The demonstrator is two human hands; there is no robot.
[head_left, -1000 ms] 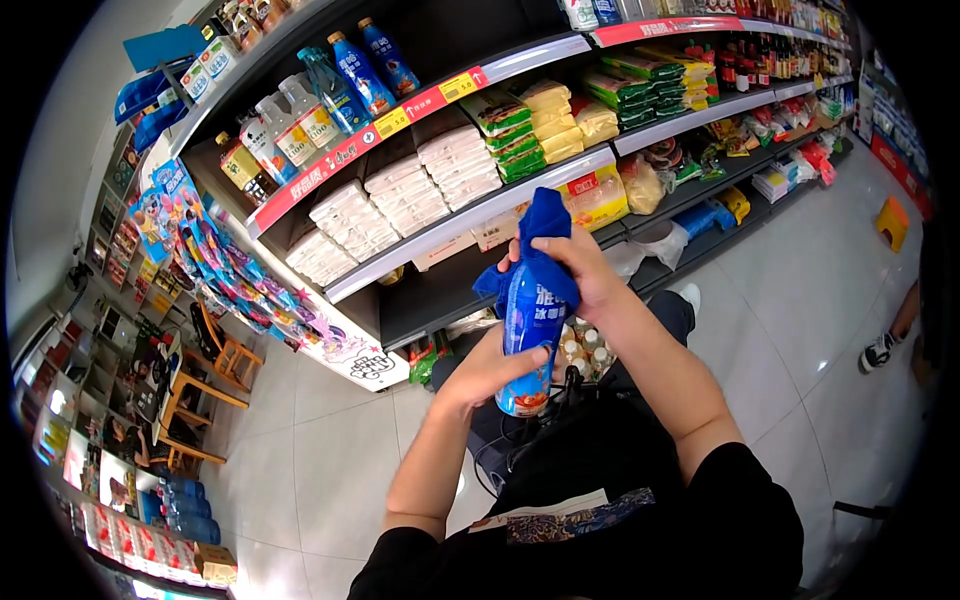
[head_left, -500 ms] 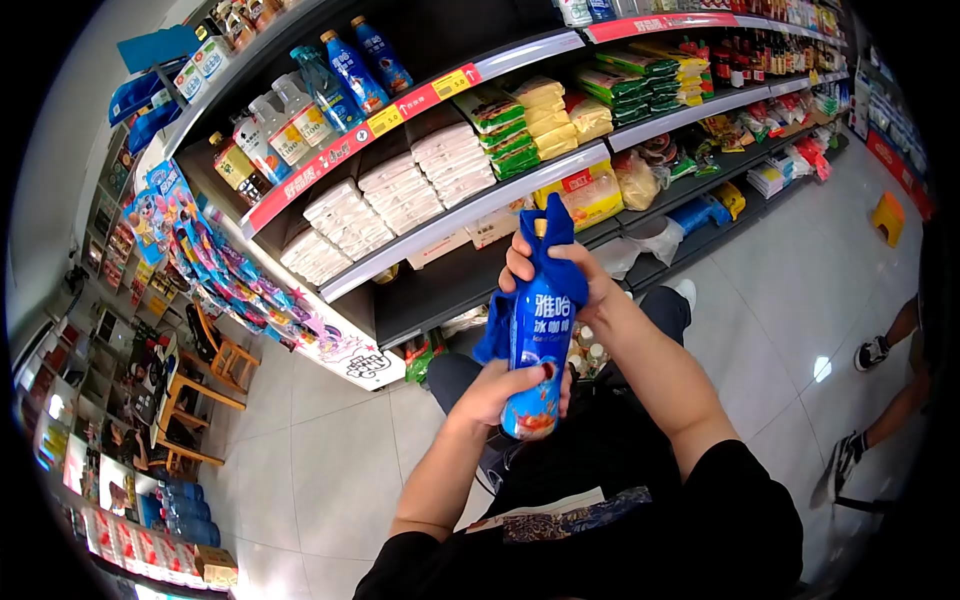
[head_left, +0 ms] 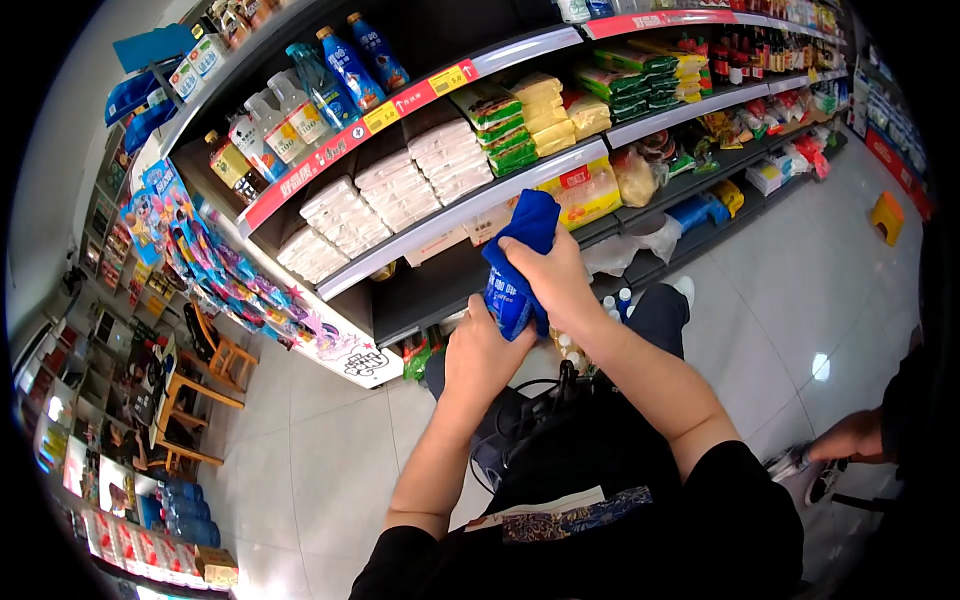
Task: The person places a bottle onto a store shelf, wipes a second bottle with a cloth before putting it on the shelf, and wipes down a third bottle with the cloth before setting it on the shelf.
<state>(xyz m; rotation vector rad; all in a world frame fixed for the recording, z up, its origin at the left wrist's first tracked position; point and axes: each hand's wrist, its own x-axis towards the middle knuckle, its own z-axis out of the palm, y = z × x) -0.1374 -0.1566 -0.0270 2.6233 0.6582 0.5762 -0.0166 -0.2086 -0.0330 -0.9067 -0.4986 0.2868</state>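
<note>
Blue cloth (head_left: 537, 220) wraps the one-o'clock end of a blue bottle (head_left: 508, 303) near mid-view; the right hand (head_left: 553, 282) clasps it through the cloth, the left hand (head_left: 482, 350) curls around its lower end. Toward eleven o'clock, two similar bottles (head_left: 350, 70) stand on a shelf (head_left: 525, 50).

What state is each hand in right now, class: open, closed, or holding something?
Left hand: closed, holding the bottle.
Right hand: closed, holding the cloth against the bottle.

matt, soft-looking cloth (head_left: 533, 218), smooth glossy plastic-looking bottle (head_left: 504, 296), shiny floor tiles (head_left: 335, 440) and a wooden chair (head_left: 234, 361)
</note>
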